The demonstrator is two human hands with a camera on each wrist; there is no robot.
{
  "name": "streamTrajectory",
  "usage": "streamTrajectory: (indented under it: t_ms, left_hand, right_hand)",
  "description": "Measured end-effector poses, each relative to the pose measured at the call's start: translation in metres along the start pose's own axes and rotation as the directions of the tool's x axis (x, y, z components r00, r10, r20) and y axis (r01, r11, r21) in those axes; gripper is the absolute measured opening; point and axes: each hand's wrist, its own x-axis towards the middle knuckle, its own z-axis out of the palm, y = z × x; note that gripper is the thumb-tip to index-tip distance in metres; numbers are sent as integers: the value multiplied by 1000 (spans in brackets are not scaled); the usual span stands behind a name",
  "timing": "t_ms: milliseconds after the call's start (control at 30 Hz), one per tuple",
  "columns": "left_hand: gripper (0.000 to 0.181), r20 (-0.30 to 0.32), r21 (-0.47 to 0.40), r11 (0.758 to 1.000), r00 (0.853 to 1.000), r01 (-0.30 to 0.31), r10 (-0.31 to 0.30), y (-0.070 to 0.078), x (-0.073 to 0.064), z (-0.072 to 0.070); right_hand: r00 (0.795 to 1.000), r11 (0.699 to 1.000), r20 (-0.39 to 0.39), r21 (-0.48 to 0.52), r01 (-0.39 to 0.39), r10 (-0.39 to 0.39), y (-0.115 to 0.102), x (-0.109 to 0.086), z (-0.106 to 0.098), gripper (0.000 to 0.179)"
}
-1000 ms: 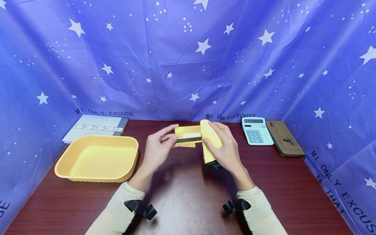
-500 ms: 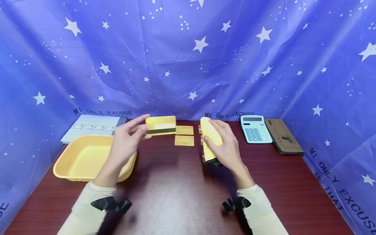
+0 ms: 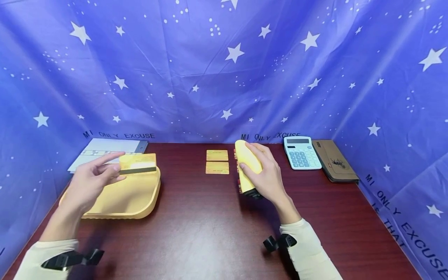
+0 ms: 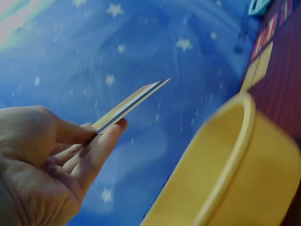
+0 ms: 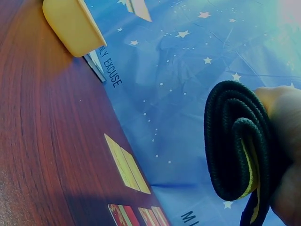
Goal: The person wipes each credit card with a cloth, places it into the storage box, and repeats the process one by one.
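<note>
My left hand (image 3: 87, 182) pinches a gold bank card (image 3: 138, 163) with a dark stripe between thumb and fingers. It holds the card above the yellow plastic basin (image 3: 152, 202); in the left wrist view the card (image 4: 134, 103) appears nearly edge-on. My right hand (image 3: 266, 175) grips a folded yellow cloth (image 3: 248, 167) over the table. The right wrist view shows the cloth's rolled layers (image 5: 230, 141) with thick dark edges. Two yellow cards (image 3: 217, 168) lie one above the other on the table, left of the cloth. Red-patterned cards (image 5: 124, 216) lie beside them, mostly hidden by the cloth in the head view.
Behind the basin lies a white notebook-like item (image 3: 115, 145). A light-blue calculator (image 3: 302, 153) and a brown wallet or pouch (image 3: 336, 161) sit at the back right. Blue star-printed curtain (image 3: 196, 58) borders the dark red table (image 3: 196, 233).
My left hand has carried the gold card leftward, away from the cloth, to above the basin. The two yellow cards have come into full view. My right hand stays about where it was.
</note>
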Motion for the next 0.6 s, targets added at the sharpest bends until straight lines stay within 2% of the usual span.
streamTrajectory:
  t_ms: [133, 300, 467, 600]
  left_hand:
    - [41, 103, -19, 999, 994, 41, -39, -11, -3, -25]
    - [42, 176, 4, 989, 973, 151, -149, -25, -1, -46]
    - [42, 189, 49, 978, 960, 201, -207, -36, 1, -59]
    - [40, 140, 145, 959, 954, 244, -264, -39, 2, -66]
  right_hand:
    - [1000, 1000, 1, 4, 1, -1, 1, 0, -1, 63]
    - [1000, 1000, 5, 7, -11, 11, 1, -1, -2, 64]
    - [1000, 1000, 14, 9, -16, 16, 0, -1, -2, 63]
    - [1000, 1000, 15, 8, -15, 15, -1, 0, -1, 63]
